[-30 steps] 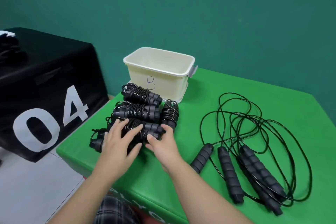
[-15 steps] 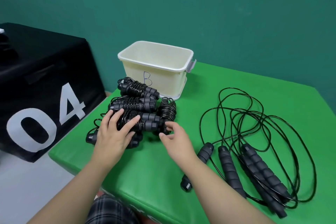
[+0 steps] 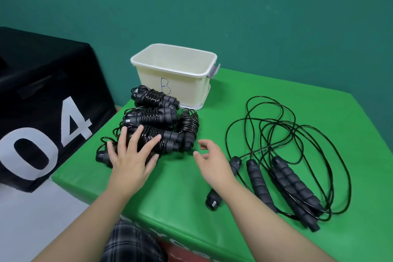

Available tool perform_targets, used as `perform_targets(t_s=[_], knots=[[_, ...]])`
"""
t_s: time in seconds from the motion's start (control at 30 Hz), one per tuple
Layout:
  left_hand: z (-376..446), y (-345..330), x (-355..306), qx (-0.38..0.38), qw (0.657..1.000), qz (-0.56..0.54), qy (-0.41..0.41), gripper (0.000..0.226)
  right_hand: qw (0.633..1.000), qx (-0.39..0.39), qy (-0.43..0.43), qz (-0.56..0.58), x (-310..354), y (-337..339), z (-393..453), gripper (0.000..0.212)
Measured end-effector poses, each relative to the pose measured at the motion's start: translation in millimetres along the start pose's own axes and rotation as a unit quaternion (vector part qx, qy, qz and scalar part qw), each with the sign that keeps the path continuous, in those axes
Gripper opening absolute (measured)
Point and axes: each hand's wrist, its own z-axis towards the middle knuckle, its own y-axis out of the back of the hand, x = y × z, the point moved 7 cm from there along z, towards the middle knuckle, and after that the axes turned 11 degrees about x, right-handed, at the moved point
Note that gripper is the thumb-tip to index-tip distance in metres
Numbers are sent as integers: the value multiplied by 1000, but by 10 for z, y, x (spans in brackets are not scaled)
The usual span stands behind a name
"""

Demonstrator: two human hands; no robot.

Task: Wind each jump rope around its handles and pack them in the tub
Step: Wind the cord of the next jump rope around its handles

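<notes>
Green table (image 3: 244, 134) — wound jump ropes (image 3: 153, 125) piled, black.

Black box (image 3: 49, 100) (marked "04") beside green table (image 3: 276, 238), teal wall (image 3: 191, 2)

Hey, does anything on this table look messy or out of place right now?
Yes. Right of the right hand, loose ropes lie unwound in tangled, overlapping loops. Wound bundles sit piled by the tub rather than inside it. Nothing looks damaged or spilled.
</notes>
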Motion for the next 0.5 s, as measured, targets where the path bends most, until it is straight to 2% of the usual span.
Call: perform_targets(t_s=[0.1,0.27,0.43,0.5], knots=[[-30,16,-128,-13,1000,-9,21,49,1000,-8,1,-12,-51,76,-93,40],[-101,6,-443,-13,999,-32,5,60,999,-36,4,-34,-227,276,-280,40],[-169,-82,-911,4,996,-78,-44,60,993,-94,32,-69,-418,510,-534,36],[-199,-137,-1127,13,994,-89,-68,60,983,-128,58,-121,-479,598,-648,33]])
